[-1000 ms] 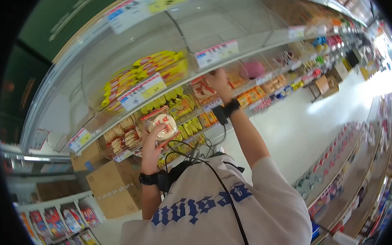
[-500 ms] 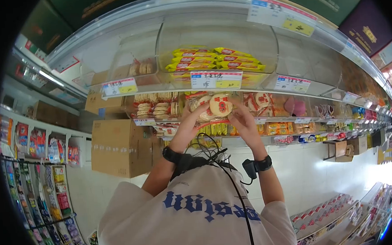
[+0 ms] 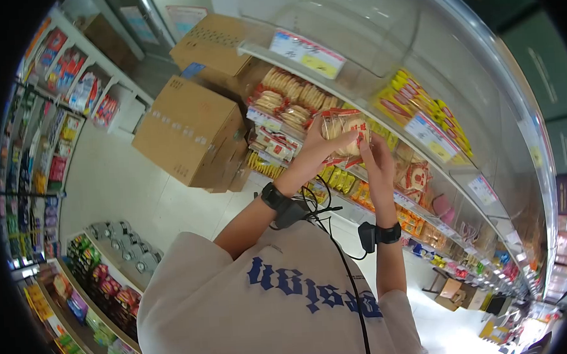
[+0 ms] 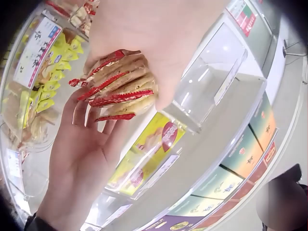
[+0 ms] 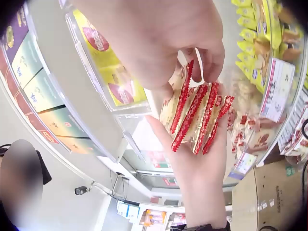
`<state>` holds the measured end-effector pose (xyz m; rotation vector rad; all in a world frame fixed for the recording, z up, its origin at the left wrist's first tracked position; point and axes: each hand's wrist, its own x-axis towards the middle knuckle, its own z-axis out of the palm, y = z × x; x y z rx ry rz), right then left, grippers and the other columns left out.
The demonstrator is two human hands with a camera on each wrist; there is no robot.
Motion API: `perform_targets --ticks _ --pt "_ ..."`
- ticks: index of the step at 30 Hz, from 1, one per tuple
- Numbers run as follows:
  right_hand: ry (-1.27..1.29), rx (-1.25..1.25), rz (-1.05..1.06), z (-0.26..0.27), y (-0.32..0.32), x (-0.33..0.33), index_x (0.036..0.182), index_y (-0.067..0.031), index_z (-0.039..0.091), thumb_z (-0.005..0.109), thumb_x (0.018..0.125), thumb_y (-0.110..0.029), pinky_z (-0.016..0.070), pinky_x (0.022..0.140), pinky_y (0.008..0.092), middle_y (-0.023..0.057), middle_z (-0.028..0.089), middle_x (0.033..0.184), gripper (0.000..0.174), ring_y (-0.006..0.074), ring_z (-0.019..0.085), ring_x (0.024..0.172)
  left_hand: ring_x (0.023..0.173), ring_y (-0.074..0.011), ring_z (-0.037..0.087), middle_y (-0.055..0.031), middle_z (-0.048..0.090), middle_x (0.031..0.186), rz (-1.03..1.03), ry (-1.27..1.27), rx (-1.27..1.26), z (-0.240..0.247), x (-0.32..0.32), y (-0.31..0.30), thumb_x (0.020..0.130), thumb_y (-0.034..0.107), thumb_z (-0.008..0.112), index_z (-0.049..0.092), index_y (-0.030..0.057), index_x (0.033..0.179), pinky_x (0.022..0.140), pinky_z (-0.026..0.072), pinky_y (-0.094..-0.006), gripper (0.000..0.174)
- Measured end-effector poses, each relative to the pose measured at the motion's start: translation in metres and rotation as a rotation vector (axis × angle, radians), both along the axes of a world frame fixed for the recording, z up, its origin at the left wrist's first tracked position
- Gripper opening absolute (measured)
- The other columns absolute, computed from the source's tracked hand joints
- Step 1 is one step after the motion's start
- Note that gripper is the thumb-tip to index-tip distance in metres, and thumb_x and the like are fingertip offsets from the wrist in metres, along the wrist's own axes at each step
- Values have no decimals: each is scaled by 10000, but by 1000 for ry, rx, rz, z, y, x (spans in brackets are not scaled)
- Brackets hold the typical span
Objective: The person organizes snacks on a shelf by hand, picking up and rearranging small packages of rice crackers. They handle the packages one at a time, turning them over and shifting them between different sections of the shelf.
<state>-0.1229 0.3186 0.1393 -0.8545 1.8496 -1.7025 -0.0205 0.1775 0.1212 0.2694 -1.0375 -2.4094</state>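
Both my hands hold a small stack of rice crackers (image 3: 343, 124), wrapped singly in clear packets with red crimped edges, in front of the shelf. In the head view my left hand (image 3: 318, 151) grips the stack from the left, its thumb across the front. My right hand (image 3: 377, 162) holds the right side with curled fingers. The left wrist view shows the packet edges (image 4: 122, 91) side by side between the two hands; the right wrist view shows the same red edges (image 5: 197, 113). Matching stacked crackers (image 3: 292, 99) lie in a shelf bin just left of my hands.
Yellow snack packets (image 3: 421, 109) fill a clear upper bin with a price label (image 3: 432, 134). More crackers (image 3: 414, 178) lie in a bin at right. Cardboard boxes (image 3: 191, 130) stand on the floor left of the shelf. Cables (image 3: 320, 197) hang at my chest.
My right hand has come away from the cracker bin on the right and joined the left on the crackers. The head view has turned, and both hands are now nearer the stacked crackers.
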Motion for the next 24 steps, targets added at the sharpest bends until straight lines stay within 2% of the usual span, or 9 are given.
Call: perform_targets --ticks 2,7,8,9,11,15,18,21,24 --pt "-13 17 61 6 -23 9 1449 4 511 676 1034 -215 499 879 258 44 655 1180 497 91 602 1016 1158 -190 663 -115 633 1300 82 -41 68 4 16 -14 954 165 756 474 8 1403 954 571 -348 553" --pt "-577 -37 238 15 -73 39 1521 1 421 636 1056 -239 498 1020 333 81 603 1369 566 153 599 1224 1128 -199 675 -123 647 1256 222 -131 149 -4 44 -54 922 191 758 501 0 1362 920 569 -348 545" --pt "-618 -36 260 7 -81 38 1517 -2 427 641 1052 -232 496 1033 344 85 595 1388 561 160 591 1246 1223 -210 605 -174 598 1309 166 -123 137 -8 50 -64 893 305 796 387 -78 1454 1002 510 -328 793" --pt "-657 -36 283 3 -88 38 1512 -5 433 646 1048 -226 494 1046 355 89 586 1407 557 167 583 1268 1191 -207 629 -157 617 1296 166 -121 135 -13 54 -72 911 288 770 421 -52 1437 979 528 -334 718" --pt "-681 -21 313 8 -100 44 1510 -13 437 658 1039 -208 494 1049 366 94 578 1419 555 170 574 1280 1127 -201 677 -125 655 1270 168 -116 130 -33 57 -89 946 256 719 489 -2 1403 932 565 -344 573" --pt "-676 -39 328 5 -121 51 1496 -20 450 685 1018 -184 490 1059 381 97 573 1425 557 181 565 1294 1176 -176 640 -114 638 1309 10 -138 -38 -36 63 -118 991 307 682 452 -15 1452 988 522 -328 608" --pt "-679 -4 281 4 -129 55 1482 -3 453 698 1009 -174 490 1061 382 101 576 1415 560 192 572 1284 1224 -150 588 -119 604 1353 51 -312 -245 -43 61 -128 1024 367 646 395 -42 1493 1020 484 -302 671" --pt "-652 18 197 -6 -136 58 1514 -2 406 671 1020 -150 467 1105 411 131 549 1439 581 233 558 1312 1275 -166 540 -148 563 1400 95 -232 -318 -42 58 -133 1043 401 615 324 -80 1523 1049 453 -294 739" --pt "-345 42 139 -25 -145 51 1468 36 443 763 957 -174 504 1023 353 126 601 1368 639 177 601 1213 1277 -200 534 -192 529 1415 154 -199 -381 -33 54 -132 1027 438 627 303 -100 1522 1064 439 -300 800"
